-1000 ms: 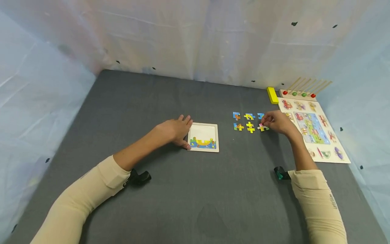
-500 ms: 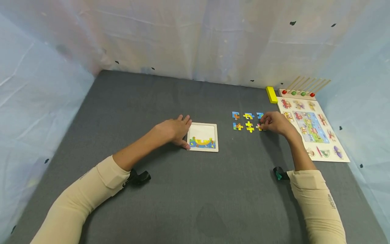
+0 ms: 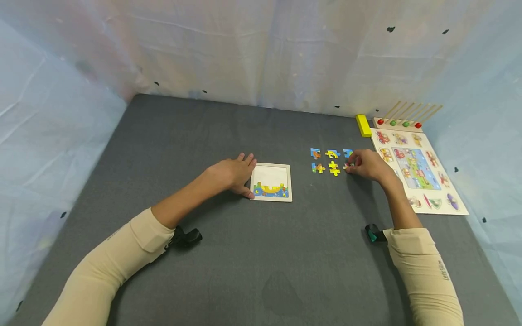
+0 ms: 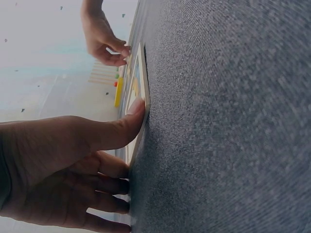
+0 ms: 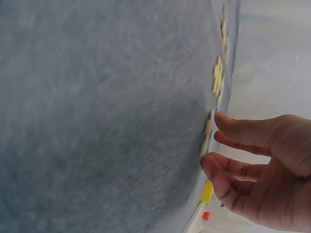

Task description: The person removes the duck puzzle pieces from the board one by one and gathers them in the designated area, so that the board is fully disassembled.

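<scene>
My left hand [image 3: 234, 174] lies with spread fingers along the left side of a small wooden puzzle tray [image 3: 291, 183]. Its thumb [image 4: 133, 119] rests on the tray's near corner. Blue and yellow picture pieces [image 3: 271, 190] fill the tray's lower part, and the upper part shows bare pale wood. Over to the right, my right hand [image 3: 367, 164] pinches a jigsaw piece [image 5: 208, 135] at its two ends between thumb and fingertips, low at the table. In the head view the fingers hide most of that piece. More loose jigsaw pieces [image 3: 334, 168] lie in two rows beside it.
Right of my right hand lies a pale wooden picture board [image 3: 446, 199]. Behind it stand a rack of upright sticks with red and green beads [image 3: 399, 123] and a yellow block [image 3: 364, 125]. Plastic sheeting [image 3: 261, 54] hangs beyond the dark table.
My right fingers have come in over the pink-and-yellow jigsaw piece and now cover most of it. The left hand and tray stay put.
</scene>
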### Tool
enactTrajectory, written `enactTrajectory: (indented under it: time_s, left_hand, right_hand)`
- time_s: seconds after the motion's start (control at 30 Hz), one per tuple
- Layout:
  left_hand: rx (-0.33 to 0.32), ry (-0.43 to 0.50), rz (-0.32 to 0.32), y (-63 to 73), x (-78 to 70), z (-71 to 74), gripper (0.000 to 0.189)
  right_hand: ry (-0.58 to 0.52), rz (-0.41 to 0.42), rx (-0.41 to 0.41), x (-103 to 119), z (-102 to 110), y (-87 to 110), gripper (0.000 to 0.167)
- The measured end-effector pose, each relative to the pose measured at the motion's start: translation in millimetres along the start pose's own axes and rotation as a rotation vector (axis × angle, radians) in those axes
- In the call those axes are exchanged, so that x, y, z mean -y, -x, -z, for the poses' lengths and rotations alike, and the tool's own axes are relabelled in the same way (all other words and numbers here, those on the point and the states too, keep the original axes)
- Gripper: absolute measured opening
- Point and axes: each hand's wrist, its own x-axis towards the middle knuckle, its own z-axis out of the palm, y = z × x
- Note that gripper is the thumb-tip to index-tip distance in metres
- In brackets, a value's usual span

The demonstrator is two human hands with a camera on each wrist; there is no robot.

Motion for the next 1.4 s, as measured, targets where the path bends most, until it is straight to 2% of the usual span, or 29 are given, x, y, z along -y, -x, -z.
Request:
enactTrajectory:
  time_s: [0.27, 0.43, 0.73, 1.4]
  left_hand:
    - [0.003, -0.006, -0.011, 2.0, -0.6, 1.8, 0.116]
    - [0.0, -0.028, -0.003, 1.6, -1.2, 1.7, 0.116]
    - [0.01, -0.032, 0.006, -0.2, -1.3, 2.2, 0.117]
    - [0.015, -0.06, 0.025, -2.0, -4.7, 4.0, 0.117]
  right_hand:
    - [0.014, 0.051, -0.038, 27.7, 7.5, 4.7, 0.033]
    - [0.015, 0.113, -0.065, 54.6, 12.7, 8.9, 0.032]
    - [-0.021, 0.243, -0.056, 95.9, 15.6, 15.4, 0.028]
    - [-0.064, 0.46, 0.073, 160.7, -19.1, 4.4, 0.028]
